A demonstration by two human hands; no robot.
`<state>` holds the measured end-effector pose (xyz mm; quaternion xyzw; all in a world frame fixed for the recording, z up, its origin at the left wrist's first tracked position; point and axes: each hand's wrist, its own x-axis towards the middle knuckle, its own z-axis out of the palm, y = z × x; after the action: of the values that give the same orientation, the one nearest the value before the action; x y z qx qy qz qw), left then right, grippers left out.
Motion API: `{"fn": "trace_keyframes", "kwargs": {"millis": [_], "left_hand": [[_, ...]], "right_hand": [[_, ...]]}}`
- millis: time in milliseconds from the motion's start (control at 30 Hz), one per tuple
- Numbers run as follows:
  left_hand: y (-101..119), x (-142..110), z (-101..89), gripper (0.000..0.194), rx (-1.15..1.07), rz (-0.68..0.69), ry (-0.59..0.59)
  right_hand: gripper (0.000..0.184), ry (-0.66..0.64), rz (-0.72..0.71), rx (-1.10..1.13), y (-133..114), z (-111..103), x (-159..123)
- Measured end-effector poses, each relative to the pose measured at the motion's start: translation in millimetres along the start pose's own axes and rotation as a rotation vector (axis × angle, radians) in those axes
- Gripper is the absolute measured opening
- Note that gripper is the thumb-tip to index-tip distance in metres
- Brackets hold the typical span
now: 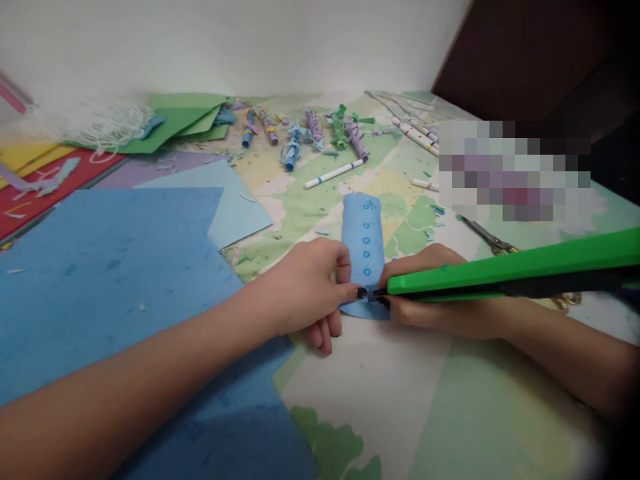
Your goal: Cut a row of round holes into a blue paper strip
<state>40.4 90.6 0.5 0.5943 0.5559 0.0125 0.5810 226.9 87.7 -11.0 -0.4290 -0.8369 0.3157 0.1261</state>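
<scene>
A narrow blue paper strip lies in front of me, marked with a column of small blue rings. My left hand is closed at its lower left edge, the dark-nailed thumb pressing on the paper and the other fingers curled. On the other side, my right hand grips a long green-and-black tool whose exact kind is unclear. The tool's dark tip meets the strip near its lower end, close to my left thumb. Part of the right hand is hidden behind the tool.
Large blue paper sheets cover the left. Farther back are green sheets, white string, several rolled paper pieces and a white marker. Scissors lie behind the right hand, near a pixelated patch.
</scene>
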Motion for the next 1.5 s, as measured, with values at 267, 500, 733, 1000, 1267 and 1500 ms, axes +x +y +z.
{"fn": "trace_keyframes", "kwargs": {"millis": [267,500,733,1000,1267,1500], "left_hand": [[-2.1,-0.9,2.5,0.013,-0.058,0.031,0.009],[1.0,-8.4,20.3,0.007,-0.07,0.031,0.021],[2.6,-6.1,5.0,0.019,0.304,0.155,0.236],[-10.1,9.1,-7.4,0.031,0.597,0.711,0.409],[-12.5,16.4,-13.3,0.033,0.508,0.732,0.309],[-13.2,16.9,-13.3,0.032,0.501,0.736,0.267]], "right_hand": [[0.012,0.04,-0.011,-0.074,-3.3,2.6,0.0],[0.011,0.033,-0.009,-0.056,0.3,-6.5,-1.4],[0.01,-0.043,-0.041,0.129,7.2,-14.7,0.2],[0.007,-0.135,-0.098,0.125,18.7,-17.7,3.3],[0.006,-0.147,-0.131,0.137,22.0,-16.3,4.4],[0.008,-0.122,-0.183,0.122,22.0,-15.3,3.8]]}}
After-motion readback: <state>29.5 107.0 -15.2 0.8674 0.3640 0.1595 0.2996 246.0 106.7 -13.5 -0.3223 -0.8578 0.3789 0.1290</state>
